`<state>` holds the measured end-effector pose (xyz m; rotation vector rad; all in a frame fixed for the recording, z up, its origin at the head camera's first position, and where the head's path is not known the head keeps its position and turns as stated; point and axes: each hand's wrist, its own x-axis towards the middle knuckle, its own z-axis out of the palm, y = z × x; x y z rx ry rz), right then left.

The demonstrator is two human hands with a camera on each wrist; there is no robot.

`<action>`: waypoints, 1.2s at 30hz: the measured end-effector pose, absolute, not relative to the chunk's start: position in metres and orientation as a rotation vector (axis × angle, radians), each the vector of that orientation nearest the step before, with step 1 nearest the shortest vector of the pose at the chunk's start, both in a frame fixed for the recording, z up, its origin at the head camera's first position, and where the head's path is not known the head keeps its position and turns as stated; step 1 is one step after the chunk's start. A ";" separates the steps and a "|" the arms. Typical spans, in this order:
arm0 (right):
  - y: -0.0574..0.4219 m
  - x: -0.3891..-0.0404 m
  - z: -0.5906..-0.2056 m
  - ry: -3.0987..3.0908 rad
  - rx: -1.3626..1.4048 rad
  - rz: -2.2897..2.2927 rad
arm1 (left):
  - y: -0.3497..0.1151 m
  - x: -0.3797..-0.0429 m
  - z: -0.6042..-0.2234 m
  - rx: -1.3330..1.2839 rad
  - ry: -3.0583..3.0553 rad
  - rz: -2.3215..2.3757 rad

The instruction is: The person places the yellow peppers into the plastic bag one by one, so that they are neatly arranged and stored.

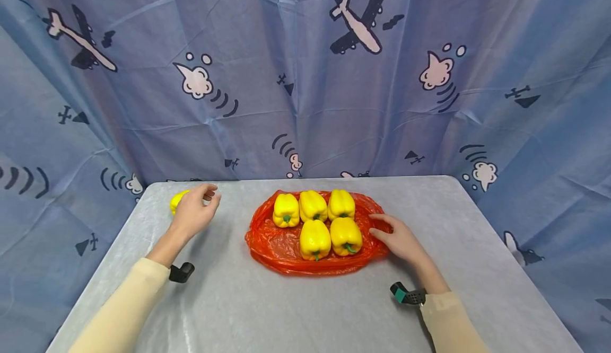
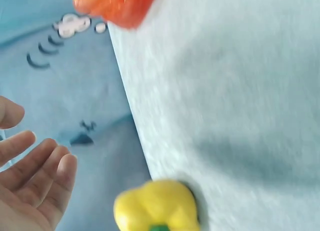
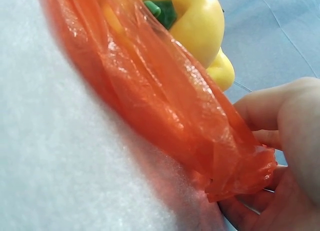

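Note:
Several yellow bell peppers [image 1: 315, 239] with green stems sit in a red plastic bag [image 1: 281, 247], spread wide at the top. My right hand [image 1: 400, 237] is at the bag's right end; its fingers and thumb curl round the edge. In the right wrist view, the gathered red plastic [image 3: 240, 173] lies between thumb and fingers, partly hiding the fingertips. Toward the far left corner, my left hand [image 1: 194, 210] hovers with relaxed fingers and nothing in it. Just beyond it, partly hidden, a single yellow bell pepper [image 1: 176, 200] lies on the table; the left wrist view shows this pepper [image 2: 157, 206] apart from the fingers.
A pale grey cover lies over the table [image 1: 229, 310], its far edge close to a blue curtain [image 1: 258, 67] printed with planes and clouds. Curtain also hangs along both sides. Each wrist bears a dark strap, the right one [image 1: 408, 294] with a green part.

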<state>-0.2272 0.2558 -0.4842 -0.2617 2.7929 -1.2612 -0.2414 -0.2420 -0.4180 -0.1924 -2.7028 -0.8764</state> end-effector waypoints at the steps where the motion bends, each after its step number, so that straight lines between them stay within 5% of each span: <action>1: 0.256 -0.227 -0.484 2.791 -0.262 -1.258 | -0.246 -0.243 -0.419 -0.178 -2.691 -0.877; 17: 0.255 -0.228 -0.485 2.793 -0.250 -1.257 | -0.308 -0.250 -0.416 0.036 -2.728 -0.823; 36: 0.255 -0.226 -0.482 2.798 -0.250 -1.259 | -0.325 -0.258 -0.440 0.131 -2.909 -0.958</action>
